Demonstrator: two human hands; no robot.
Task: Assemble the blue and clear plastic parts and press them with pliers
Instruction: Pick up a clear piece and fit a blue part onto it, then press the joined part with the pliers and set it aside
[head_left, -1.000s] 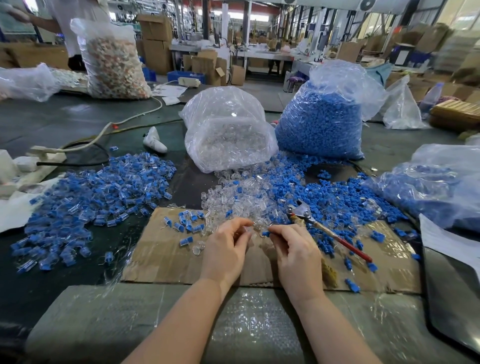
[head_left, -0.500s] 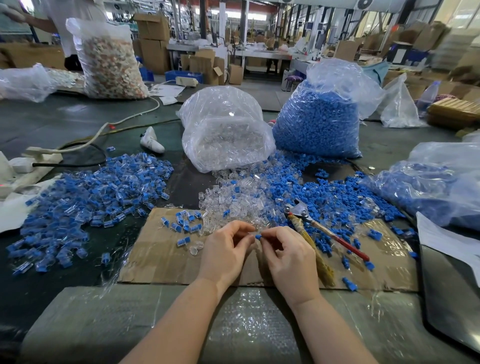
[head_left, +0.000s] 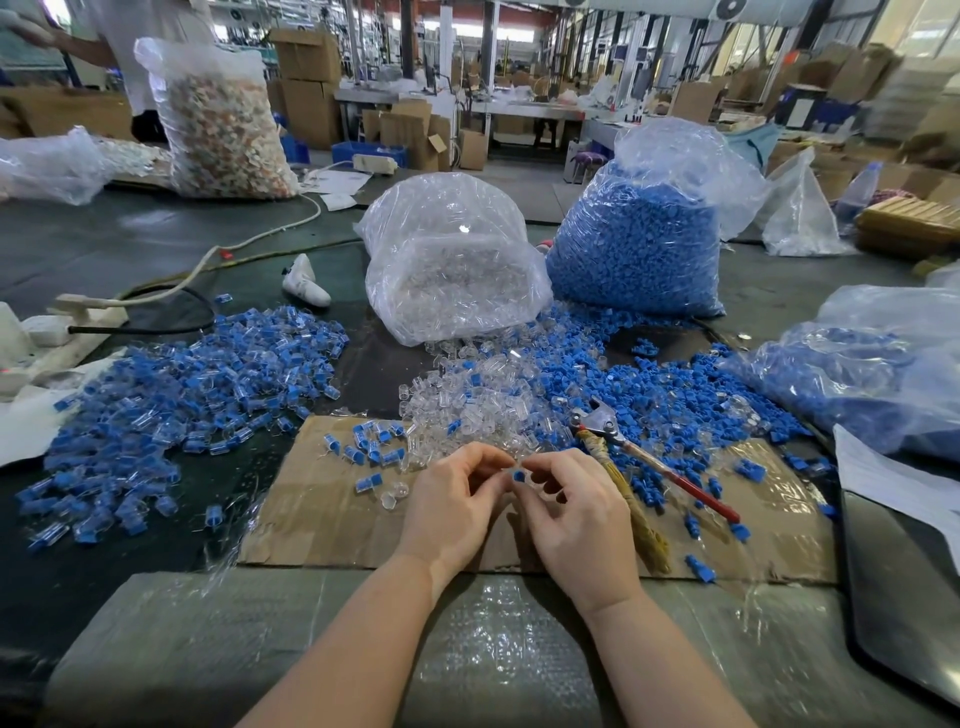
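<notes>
Two bare hands are meeting over a flattened sheet of cardboard (head_left: 332, 525) lying on a dark worktop (head_left: 124, 239), seen from a head-worn camera looking down. The right hand (head_left: 576, 525) is pinching a small blue plastic part (head_left: 518, 476) between thumb and fingertips, while the left hand (head_left: 452, 512) is curling its fingers just beside it, fingertips nearly touching the right; whether the left is gripping a clear piece is too small to tell. Pliers (head_left: 639, 454) with a red handle and a cord-wrapped handle are lying on the cardboard just right of the hands, untouched. A loose pile of clear parts (head_left: 467, 405) is sitting just beyond the hands, mixing into a spread of loose blue parts (head_left: 649, 384) on the right. A heap of joined blue-and-clear pieces (head_left: 171, 395) is covering the worktop to the left. Behind, a bag of clear parts (head_left: 447, 260) is standing beside a bag of blue parts (head_left: 639, 244).
</notes>
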